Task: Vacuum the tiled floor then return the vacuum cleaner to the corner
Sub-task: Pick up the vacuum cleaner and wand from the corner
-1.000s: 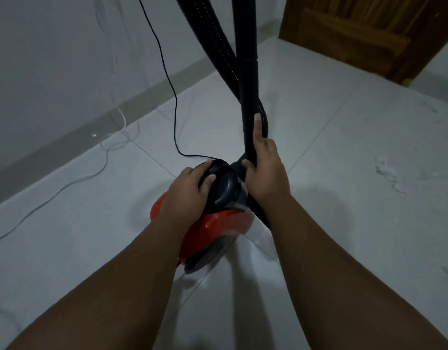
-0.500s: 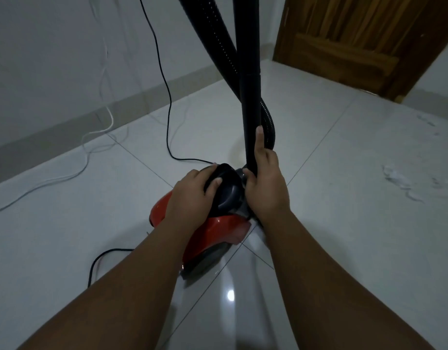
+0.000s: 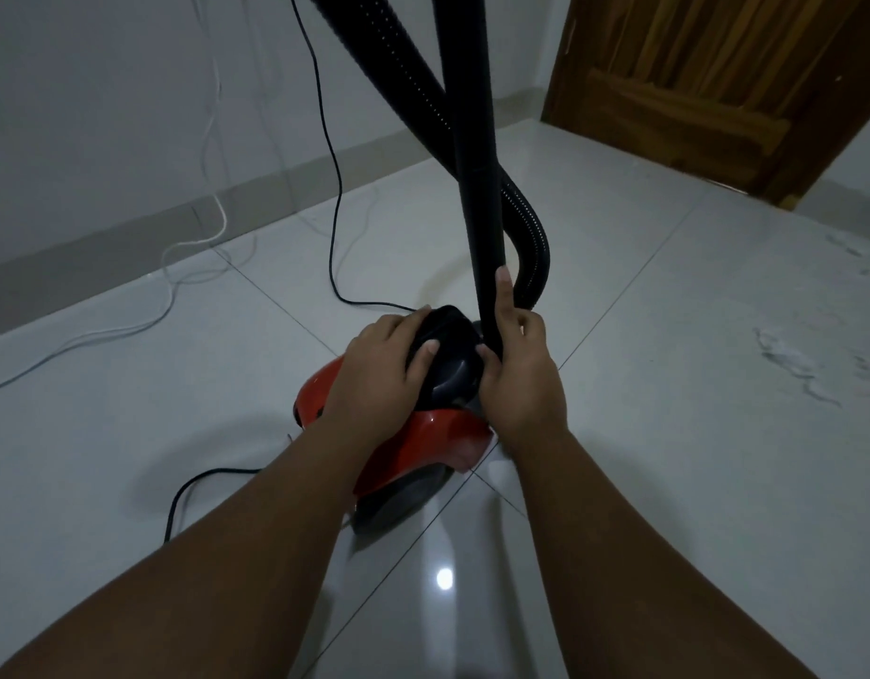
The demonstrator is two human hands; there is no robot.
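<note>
- Head view: my left hand (image 3: 381, 372) is cupped over the black handle (image 3: 447, 357) on top of the vacuum (image 3: 423, 438), fingers curled round its far edge and thumb on its near face, so I have a closed hold there, I judge to lift or steady the body.
- My right hand (image 3: 518, 372) wraps the foot of the wand (image 3: 477, 188) where it meets the body, forefinger laid up along the tube; the grip is closed, probably to keep the wand upright so it does not topple.
- The vacuum, red with a dark underside, sits on the floor (image 3: 668, 482) right in front of me, over a crossing of tile joints, well apart from the wall (image 3: 104, 90) at far left.
- The hose (image 3: 531, 237) loops behind the wand on its right side and rises out of frame.
- A black cord (image 3: 332, 188) runs down the wall to the vacuum; another length curls out at near left, and a white cable (image 3: 129, 328) lies along the left skirting, so both could snag.
- A wooden door (image 3: 717, 76) stands at far right; pale smudges (image 3: 790, 365) mark the tile on the right.
</note>
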